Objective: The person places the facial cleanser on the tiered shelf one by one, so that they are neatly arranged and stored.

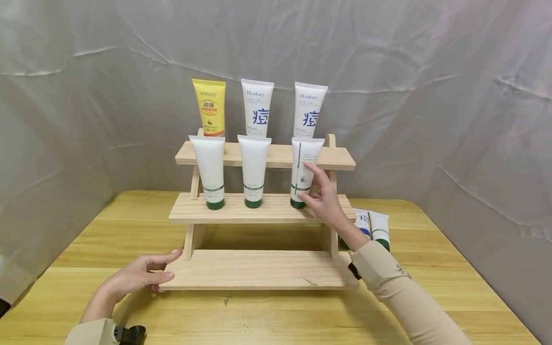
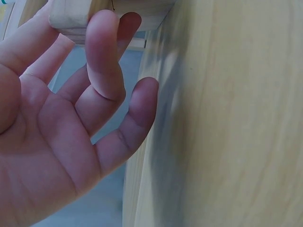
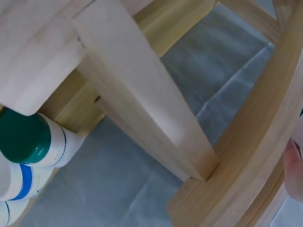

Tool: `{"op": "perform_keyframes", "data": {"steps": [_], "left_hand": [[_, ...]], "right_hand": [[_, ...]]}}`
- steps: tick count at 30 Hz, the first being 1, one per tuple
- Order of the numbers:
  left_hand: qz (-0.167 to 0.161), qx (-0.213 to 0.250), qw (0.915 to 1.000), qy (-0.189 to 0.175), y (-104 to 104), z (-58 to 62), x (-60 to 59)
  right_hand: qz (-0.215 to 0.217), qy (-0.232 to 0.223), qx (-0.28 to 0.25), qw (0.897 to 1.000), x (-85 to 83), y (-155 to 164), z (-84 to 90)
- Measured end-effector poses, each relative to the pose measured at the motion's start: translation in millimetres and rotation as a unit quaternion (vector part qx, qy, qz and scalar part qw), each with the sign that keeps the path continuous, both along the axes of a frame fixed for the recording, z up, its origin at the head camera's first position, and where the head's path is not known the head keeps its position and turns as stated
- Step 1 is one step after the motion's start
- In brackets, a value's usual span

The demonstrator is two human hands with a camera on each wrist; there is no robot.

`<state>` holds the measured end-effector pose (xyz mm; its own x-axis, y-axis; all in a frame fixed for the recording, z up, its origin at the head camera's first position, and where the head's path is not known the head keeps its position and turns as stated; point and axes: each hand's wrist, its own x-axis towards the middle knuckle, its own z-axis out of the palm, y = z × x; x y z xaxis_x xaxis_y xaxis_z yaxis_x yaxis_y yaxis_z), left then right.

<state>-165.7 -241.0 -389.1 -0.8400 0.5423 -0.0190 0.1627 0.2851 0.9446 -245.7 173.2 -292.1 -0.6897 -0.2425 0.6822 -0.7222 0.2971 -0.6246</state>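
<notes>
A three-tier wooden display stand (image 1: 258, 273) stands on the table. My left hand (image 1: 144, 273) holds the left end of its bottom board; in the left wrist view curled fingers (image 2: 105, 56) meet the board's corner. On the middle tier, my right hand (image 1: 325, 199) holds the rightmost white squeeze tube (image 1: 302, 155) with thumb and fingers on its front and right side. This tube stands upright on its green cap, its printed side partly facing me. Two matching white tubes (image 1: 208, 160) (image 1: 254, 160) stand to its left. The right wrist view barely catches a fingertip (image 3: 294, 175).
On the top tier stand a yellow tube (image 1: 210, 105) and two white tubes with blue print (image 1: 257, 105) (image 1: 309, 108). More tubes (image 1: 379, 227) lie on the table behind the stand's right side. Grey cloth (image 1: 276, 43) hangs around the wooden table (image 1: 267, 316).
</notes>
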Motion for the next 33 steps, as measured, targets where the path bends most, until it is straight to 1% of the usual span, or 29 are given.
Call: {"op": "perform_keyframes", "data": {"steps": [6, 11, 15, 19, 23, 24, 26, 29, 33], "left_hand": [[0.001, -0.009, 1.0000, 0.002, 1, 1.3, 0.5], [0.003, -0.014, 0.9999, -0.003, 1, 1.8, 0.9], [-0.001, -0.006, 1.0000, 0.000, 0, 0.9, 0.8], [-0.006, 0.001, 1.0000, 0.005, -1, -0.4, 0.7], [-0.002, -0.002, 1.0000, 0.001, -1, 0.0, 0.5], [0.000, -0.004, 1.0000, -0.001, 0, 0.2, 0.4], [0.000, -0.006, 1.0000, 0.000, 0, 0.7, 0.3], [0.000, -0.005, 1.0000, -0.003, 0, 0.9, 0.7], [0.003, -0.002, 1.0000, -0.006, -1, 0.6, 1.2]], "right_hand": [[0.002, 0.024, 0.004, 1.000, 0.9, 1, -3.9], [-0.008, 0.017, 0.000, 1.000, 3.5, 4, -7.2], [-0.022, 0.011, -0.006, 1.000, 8.5, 6, -7.7], [-0.025, 0.005, -0.012, 1.000, 16.1, 7, -5.4], [-0.019, 0.012, -0.018, 1.000, 30.5, 7, 2.0], [-0.023, 0.015, -0.015, 1.000, 33.5, 7, 2.9], [-0.034, 0.025, -0.010, 0.999, 34.9, 9, 0.8], [-0.046, 0.026, -0.014, 0.999, 32.4, 16, -5.9], [-0.051, 0.015, -0.024, 0.998, 43.6, 17, -0.1]]}}
